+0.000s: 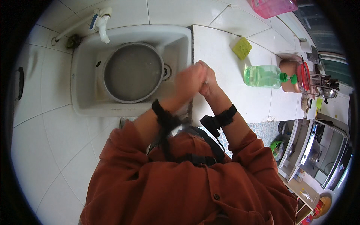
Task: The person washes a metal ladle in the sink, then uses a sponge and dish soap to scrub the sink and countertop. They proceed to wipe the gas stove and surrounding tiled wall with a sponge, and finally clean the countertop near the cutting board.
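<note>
My left hand (191, 77), blurred, is pressed against my right hand (208, 78) near the right rim of a white sink (94, 111). Which objects, if any, lie between the palms cannot be seen. Left of the hands, a round grey metal basin (133, 73) of cloudy water stands in the sink, beside the drain (167, 72). Above the basin a white plastic tap (103, 26) with a blue-marked lever juts from the wall. On the white counter to the right lie a yellow-green sponge (242, 48) and a pump bottle of green liquid (263, 76).
A pink container (274, 7) is at the top right. Beyond the green bottle stand a copper-coloured pot (289, 76) and a rack of utensils (323, 81). Farther right is a gas stove (320, 154). A dark handle (20, 83) shows at the left edge.
</note>
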The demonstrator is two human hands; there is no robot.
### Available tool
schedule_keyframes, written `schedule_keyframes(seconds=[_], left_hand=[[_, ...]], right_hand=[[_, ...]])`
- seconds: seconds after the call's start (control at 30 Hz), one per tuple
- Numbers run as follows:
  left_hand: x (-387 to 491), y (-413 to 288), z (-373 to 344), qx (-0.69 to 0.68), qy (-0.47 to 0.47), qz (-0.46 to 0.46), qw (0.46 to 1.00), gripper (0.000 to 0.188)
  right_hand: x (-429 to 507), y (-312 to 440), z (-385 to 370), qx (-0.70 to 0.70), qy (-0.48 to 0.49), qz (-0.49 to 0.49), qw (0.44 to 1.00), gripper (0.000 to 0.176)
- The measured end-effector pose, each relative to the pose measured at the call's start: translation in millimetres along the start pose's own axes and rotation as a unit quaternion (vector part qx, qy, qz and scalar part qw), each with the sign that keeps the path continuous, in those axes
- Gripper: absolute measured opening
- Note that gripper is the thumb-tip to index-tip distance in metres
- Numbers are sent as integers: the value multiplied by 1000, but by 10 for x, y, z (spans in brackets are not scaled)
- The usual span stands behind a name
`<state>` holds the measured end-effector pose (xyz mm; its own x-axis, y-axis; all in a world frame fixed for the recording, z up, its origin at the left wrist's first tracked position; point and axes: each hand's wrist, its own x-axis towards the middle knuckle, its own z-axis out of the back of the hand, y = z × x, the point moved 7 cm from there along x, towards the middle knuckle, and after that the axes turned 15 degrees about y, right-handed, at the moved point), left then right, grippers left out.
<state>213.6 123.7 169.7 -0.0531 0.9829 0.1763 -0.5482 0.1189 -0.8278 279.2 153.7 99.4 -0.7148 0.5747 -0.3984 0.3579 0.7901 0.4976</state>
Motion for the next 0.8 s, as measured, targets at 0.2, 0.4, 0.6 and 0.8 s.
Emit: schedule_keyframes(seconds=[0.2,0.4,0.6,0.8], left_hand=[[75,264,86,38,-16,92,995,21],[-56,244,-160,-36,3,121,992,25],[84,1325,-81,-124,-116,103,980,34],[-119,988,61,-201,-116,150,961,39]], right_hand=[[-93,2,149,-39,-122,-18,992,21],[-29,-5,300,-33,-133,-2,991,27],[-51,-46,189,74,-34,-24,996,48],[-41,21,376,-19,-120,-27,992,53]])
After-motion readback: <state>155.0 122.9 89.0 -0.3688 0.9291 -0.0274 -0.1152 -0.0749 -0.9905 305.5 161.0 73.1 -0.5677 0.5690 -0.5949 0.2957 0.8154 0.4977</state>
